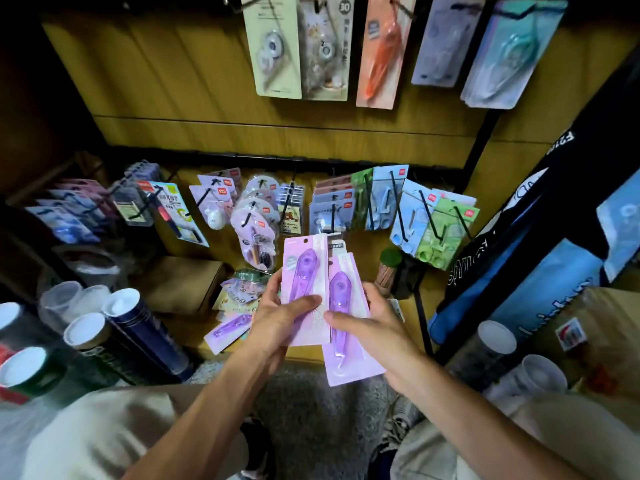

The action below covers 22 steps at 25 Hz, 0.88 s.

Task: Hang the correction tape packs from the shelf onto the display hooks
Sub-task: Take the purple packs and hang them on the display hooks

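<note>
Two purple correction tape packs are held over the low shelf. My left hand (277, 320) grips the upper pack (302, 271), thumb across its lower part. My right hand (370, 323) holds the lower pack (346, 327), which overlaps the first and tilts down to the right. A third purple pack (228, 331) lies flat on the shelf (180, 285) at the left of my hands. Black display hooks (427, 209) stick out from the lower rail, most loaded with packs. One hook (330, 216) sits just above the held packs.
More packs hang on the upper row (277, 46). Loose small packs (239, 292) and a cardboard box (180, 282) lie on the shelf. Tubes with white caps (121, 306) stand at the left, more tubs at the right. A black rack post (422, 317) stands right of my hands.
</note>
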Each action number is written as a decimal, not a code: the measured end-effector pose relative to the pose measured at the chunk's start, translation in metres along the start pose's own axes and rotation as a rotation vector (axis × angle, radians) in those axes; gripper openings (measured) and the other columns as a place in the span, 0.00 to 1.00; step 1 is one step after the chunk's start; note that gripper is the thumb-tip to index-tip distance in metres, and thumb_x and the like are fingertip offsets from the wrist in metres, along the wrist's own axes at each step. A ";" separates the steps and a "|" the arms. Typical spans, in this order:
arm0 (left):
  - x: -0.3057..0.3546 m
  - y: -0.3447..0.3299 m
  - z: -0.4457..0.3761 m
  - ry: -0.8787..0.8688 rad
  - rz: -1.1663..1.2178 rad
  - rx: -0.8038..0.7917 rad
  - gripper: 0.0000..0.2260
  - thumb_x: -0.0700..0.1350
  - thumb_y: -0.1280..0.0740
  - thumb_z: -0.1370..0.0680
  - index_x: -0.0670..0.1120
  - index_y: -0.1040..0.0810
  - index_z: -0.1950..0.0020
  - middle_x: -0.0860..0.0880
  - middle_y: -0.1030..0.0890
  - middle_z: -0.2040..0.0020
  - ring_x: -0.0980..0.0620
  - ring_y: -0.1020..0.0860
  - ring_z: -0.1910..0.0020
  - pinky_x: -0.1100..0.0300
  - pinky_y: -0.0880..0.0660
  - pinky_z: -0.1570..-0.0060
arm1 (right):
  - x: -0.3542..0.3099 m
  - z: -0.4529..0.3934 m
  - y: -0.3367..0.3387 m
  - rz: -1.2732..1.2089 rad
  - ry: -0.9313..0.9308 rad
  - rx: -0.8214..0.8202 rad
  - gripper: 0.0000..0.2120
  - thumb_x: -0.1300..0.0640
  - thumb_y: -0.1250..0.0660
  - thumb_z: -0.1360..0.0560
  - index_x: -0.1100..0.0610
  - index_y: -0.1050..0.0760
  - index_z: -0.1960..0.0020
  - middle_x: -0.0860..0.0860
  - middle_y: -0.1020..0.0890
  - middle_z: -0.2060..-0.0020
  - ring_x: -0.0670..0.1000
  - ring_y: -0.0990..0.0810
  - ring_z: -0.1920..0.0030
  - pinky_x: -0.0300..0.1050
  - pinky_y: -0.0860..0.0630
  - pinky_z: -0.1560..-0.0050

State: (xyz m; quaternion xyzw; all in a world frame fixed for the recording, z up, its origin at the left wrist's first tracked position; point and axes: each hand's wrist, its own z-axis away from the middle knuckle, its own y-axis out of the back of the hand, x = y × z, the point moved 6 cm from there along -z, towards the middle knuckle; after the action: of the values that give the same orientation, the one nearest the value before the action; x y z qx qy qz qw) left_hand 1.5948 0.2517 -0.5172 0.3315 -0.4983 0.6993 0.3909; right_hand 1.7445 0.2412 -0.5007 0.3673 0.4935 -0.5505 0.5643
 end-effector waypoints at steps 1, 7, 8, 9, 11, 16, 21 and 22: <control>0.002 0.000 0.002 -0.003 -0.003 0.007 0.26 0.31 0.29 0.29 0.45 0.29 0.33 0.43 0.16 0.44 0.40 0.17 0.49 0.47 0.19 0.54 | -0.003 0.000 0.006 0.007 0.023 0.016 0.18 0.66 0.25 0.29 0.57 0.23 0.42 0.54 0.14 0.50 0.53 0.15 0.52 0.46 0.18 0.53; 0.032 -0.013 0.011 -0.094 0.136 0.063 0.20 0.35 0.29 0.27 0.45 0.26 0.37 0.40 0.16 0.45 0.43 0.17 0.49 0.47 0.20 0.47 | -0.030 0.002 0.039 -0.043 0.172 0.128 0.29 0.62 0.20 0.35 0.55 0.26 0.37 0.53 0.15 0.44 0.57 0.18 0.41 0.57 0.24 0.38; 0.038 -0.010 0.011 -0.118 0.160 0.100 0.19 0.35 0.29 0.27 0.44 0.26 0.37 0.40 0.16 0.44 0.45 0.17 0.51 0.47 0.20 0.46 | -0.035 0.004 0.042 -0.061 0.195 0.116 0.31 0.62 0.20 0.36 0.55 0.26 0.36 0.53 0.15 0.44 0.57 0.18 0.42 0.57 0.23 0.39; 0.043 -0.007 0.011 -0.122 0.173 0.132 0.18 0.35 0.31 0.25 0.44 0.26 0.37 0.41 0.17 0.44 0.46 0.17 0.52 0.47 0.21 0.45 | -0.042 0.007 0.045 -0.070 0.219 0.107 0.32 0.62 0.21 0.36 0.55 0.27 0.35 0.53 0.15 0.45 0.56 0.17 0.44 0.55 0.22 0.42; 0.050 -0.001 0.013 -0.099 0.172 0.162 0.17 0.33 0.34 0.24 0.45 0.25 0.37 0.40 0.17 0.45 0.45 0.19 0.54 0.47 0.22 0.48 | -0.059 0.013 0.049 -0.079 0.276 0.069 0.30 0.65 0.23 0.36 0.56 0.27 0.36 0.54 0.15 0.47 0.55 0.16 0.46 0.52 0.21 0.46; 0.077 -0.026 0.019 -0.179 0.132 -0.003 0.17 0.31 0.34 0.24 0.44 0.24 0.37 0.38 0.18 0.43 0.38 0.18 0.48 0.39 0.23 0.44 | -0.085 0.014 0.027 -0.004 0.280 -0.136 0.31 0.64 0.21 0.36 0.56 0.28 0.37 0.55 0.14 0.48 0.57 0.15 0.47 0.58 0.21 0.44; 0.099 -0.049 0.034 -0.254 0.114 -0.142 0.17 0.37 0.31 0.24 0.46 0.25 0.37 0.43 0.16 0.45 0.41 0.18 0.51 0.43 0.22 0.48 | -0.101 0.009 0.014 -0.064 0.274 -0.111 0.28 0.64 0.24 0.36 0.57 0.30 0.38 0.56 0.14 0.51 0.56 0.14 0.51 0.51 0.18 0.56; 0.102 -0.048 0.036 -0.279 0.047 -0.110 0.17 0.34 0.30 0.25 0.44 0.25 0.37 0.41 0.16 0.50 0.43 0.18 0.60 0.47 0.20 0.58 | -0.102 0.009 0.013 -0.075 0.269 -0.114 0.28 0.63 0.24 0.36 0.57 0.29 0.38 0.56 0.14 0.50 0.56 0.14 0.50 0.50 0.18 0.54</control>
State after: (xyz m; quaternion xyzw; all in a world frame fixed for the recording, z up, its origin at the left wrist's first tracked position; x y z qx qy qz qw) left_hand 1.5911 0.2492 -0.3989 0.3918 -0.5930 0.6270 0.3189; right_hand 1.7678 0.2604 -0.4023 0.3865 0.6085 -0.4882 0.4920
